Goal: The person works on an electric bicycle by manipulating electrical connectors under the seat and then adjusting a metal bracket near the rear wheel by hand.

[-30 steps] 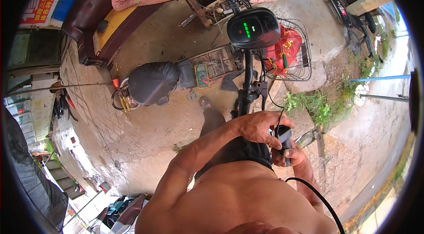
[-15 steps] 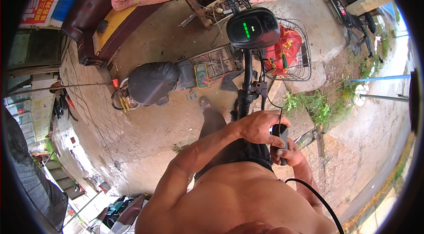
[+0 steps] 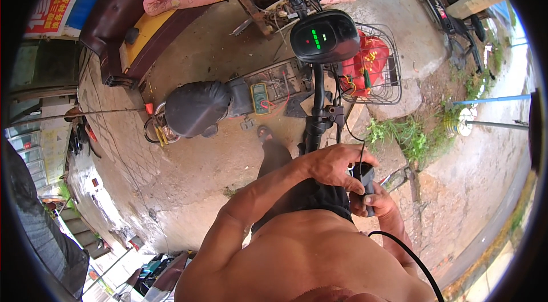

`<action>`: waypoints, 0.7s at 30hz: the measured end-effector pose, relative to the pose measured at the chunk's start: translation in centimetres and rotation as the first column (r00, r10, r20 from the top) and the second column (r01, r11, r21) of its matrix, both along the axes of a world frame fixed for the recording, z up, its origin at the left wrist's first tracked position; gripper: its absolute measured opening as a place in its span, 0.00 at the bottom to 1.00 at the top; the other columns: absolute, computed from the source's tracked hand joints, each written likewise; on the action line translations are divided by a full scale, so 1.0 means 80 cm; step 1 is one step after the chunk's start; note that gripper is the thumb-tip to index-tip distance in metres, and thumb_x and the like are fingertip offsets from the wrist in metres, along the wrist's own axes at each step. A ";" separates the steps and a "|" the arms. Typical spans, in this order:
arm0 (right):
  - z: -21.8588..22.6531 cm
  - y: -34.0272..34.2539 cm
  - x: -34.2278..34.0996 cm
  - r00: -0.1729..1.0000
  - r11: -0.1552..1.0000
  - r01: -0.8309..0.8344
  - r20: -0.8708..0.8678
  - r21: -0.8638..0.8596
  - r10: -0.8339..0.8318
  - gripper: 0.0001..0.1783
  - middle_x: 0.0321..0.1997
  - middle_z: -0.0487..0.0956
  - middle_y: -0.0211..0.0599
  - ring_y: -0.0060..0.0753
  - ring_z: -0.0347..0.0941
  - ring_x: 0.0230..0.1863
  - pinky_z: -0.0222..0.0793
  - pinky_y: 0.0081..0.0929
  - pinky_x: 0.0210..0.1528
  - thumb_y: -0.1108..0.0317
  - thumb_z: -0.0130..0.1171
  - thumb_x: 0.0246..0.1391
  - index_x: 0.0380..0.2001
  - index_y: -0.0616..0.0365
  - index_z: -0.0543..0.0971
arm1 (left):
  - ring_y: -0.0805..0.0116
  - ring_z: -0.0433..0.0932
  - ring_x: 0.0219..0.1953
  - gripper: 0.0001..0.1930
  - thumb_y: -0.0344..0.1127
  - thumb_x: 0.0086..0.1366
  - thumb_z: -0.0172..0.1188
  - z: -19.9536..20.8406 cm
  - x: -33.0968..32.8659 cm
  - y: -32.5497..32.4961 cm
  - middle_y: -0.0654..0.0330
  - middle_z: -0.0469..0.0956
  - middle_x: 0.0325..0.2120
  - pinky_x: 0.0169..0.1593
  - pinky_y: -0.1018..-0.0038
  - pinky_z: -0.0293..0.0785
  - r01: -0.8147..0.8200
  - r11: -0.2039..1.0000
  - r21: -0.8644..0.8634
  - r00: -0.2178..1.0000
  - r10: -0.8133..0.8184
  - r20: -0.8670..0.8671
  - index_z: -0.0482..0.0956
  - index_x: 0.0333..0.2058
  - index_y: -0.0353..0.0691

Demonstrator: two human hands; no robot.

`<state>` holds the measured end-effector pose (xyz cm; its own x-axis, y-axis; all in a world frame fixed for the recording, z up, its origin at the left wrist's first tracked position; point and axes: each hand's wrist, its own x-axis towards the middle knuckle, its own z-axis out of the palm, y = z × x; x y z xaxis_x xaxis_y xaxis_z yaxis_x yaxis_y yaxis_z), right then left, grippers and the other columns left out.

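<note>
Your left hand (image 3: pixel 335 168) is grasping the black device (image 3: pixel 365 174) at its far end, your right hand (image 3: pixel 378 203) at its near end, right of the handlebar (image 3: pixel 317 109). The display (image 3: pixel 339 39) is showing its red light (image 3: pixel 307 41) again; your handling is apparently continuing.

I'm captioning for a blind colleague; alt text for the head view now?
A person's left hand and right hand hold a small black device beside a scooter handlebar. Beyond are a lit display, a wire basket holding a red bag, and a multimeter near the black seat.
</note>
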<state>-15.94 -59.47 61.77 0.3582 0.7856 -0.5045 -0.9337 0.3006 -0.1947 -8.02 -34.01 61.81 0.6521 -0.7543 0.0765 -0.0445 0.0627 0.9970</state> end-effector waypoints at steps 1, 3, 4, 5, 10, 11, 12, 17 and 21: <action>-0.001 0.000 0.000 0.997 0.997 -0.019 0.068 -0.073 0.024 0.25 0.25 0.74 0.37 0.29 0.69 0.20 0.66 0.26 0.22 0.63 0.71 0.49 0.46 0.60 0.72 | 0.51 0.78 0.51 0.36 0.54 0.55 0.75 0.001 0.000 -0.001 0.50 0.78 0.48 0.54 0.61 0.74 -0.035 0.999 0.040 0.999 0.033 0.035 0.75 0.57 0.39; -0.003 0.000 0.002 0.989 0.989 -0.033 0.135 -0.148 0.053 0.24 0.26 0.76 0.36 0.29 0.72 0.21 0.69 0.26 0.23 0.62 0.72 0.50 0.45 0.60 0.73 | 0.51 0.79 0.50 0.36 0.55 0.56 0.75 0.005 -0.003 -0.005 0.50 0.79 0.46 0.52 0.60 0.75 -0.052 0.989 0.136 0.998 0.047 0.044 0.75 0.56 0.39; -0.004 -0.002 0.003 0.965 0.952 -0.093 0.209 -0.292 0.158 0.23 0.28 0.78 0.35 0.28 0.74 0.23 0.71 0.25 0.25 0.62 0.72 0.50 0.44 0.60 0.74 | 0.50 0.80 0.48 0.35 0.55 0.56 0.74 0.006 -0.004 -0.006 0.49 0.79 0.45 0.51 0.60 0.75 -0.072 0.970 0.232 0.997 0.061 0.054 0.76 0.55 0.39; -0.006 -0.002 0.005 0.926 0.890 -0.136 0.265 -0.434 0.270 0.22 0.29 0.80 0.35 0.28 0.77 0.25 0.74 0.25 0.28 0.62 0.73 0.50 0.43 0.60 0.74 | 0.50 0.80 0.48 0.35 0.55 0.56 0.74 0.007 -0.005 -0.006 0.49 0.79 0.45 0.51 0.60 0.75 -0.072 0.970 0.232 0.997 0.061 0.054 0.76 0.55 0.39; -0.003 -0.001 0.003 0.920 0.880 -0.115 0.285 -0.461 0.270 0.23 0.28 0.79 0.34 0.27 0.76 0.24 0.73 0.24 0.28 0.62 0.72 0.50 0.43 0.61 0.74 | 0.50 0.79 0.50 0.35 0.57 0.56 0.73 0.002 -0.008 -0.006 0.49 0.79 0.45 0.53 0.60 0.74 -0.109 0.985 0.132 0.990 0.095 0.104 0.75 0.54 0.38; -0.003 -0.003 0.002 0.971 0.964 -0.079 0.201 -0.252 0.132 0.24 0.27 0.77 0.35 0.28 0.74 0.23 0.70 0.25 0.26 0.62 0.72 0.49 0.44 0.61 0.74 | 0.50 0.79 0.50 0.35 0.57 0.56 0.73 0.001 -0.008 -0.006 0.49 0.79 0.45 0.53 0.60 0.74 -0.108 0.985 0.132 0.990 0.095 0.105 0.75 0.54 0.38; -0.002 -0.003 0.002 0.996 0.999 -0.008 0.085 -0.038 0.012 0.25 0.26 0.75 0.35 0.29 0.71 0.22 0.68 0.26 0.24 0.63 0.72 0.48 0.45 0.62 0.73 | 0.50 0.78 0.52 0.36 0.56 0.57 0.73 0.001 -0.008 -0.006 0.49 0.78 0.47 0.55 0.60 0.73 -0.081 0.996 0.041 0.993 0.077 0.089 0.75 0.55 0.37; -0.004 -0.006 -0.003 0.996 0.999 -0.015 0.091 -0.033 0.018 0.28 0.25 0.72 0.37 0.30 0.67 0.20 0.63 0.27 0.22 0.63 0.72 0.46 0.47 0.63 0.72 | 0.50 0.75 0.56 0.38 0.55 0.57 0.74 0.000 -0.006 -0.005 0.50 0.75 0.52 0.59 0.60 0.70 -0.015 0.995 -0.100 0.994 0.026 0.104 0.73 0.58 0.36; -0.001 -0.006 -0.005 0.998 1.000 -0.029 0.055 -0.008 0.030 0.27 0.26 0.73 0.38 0.30 0.67 0.20 0.63 0.27 0.22 0.62 0.72 0.46 0.46 0.63 0.72 | 0.50 0.75 0.56 0.37 0.53 0.57 0.74 -0.006 -0.009 -0.002 0.50 0.75 0.53 0.59 0.60 0.70 0.009 0.991 -0.134 0.993 0.007 0.118 0.73 0.59 0.37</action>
<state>-16.35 -59.96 61.68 0.3623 0.7928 -0.4902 -0.9299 0.2717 -0.2478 -8.71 -34.21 61.34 0.6320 -0.7325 0.2530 -0.1608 0.1954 0.9674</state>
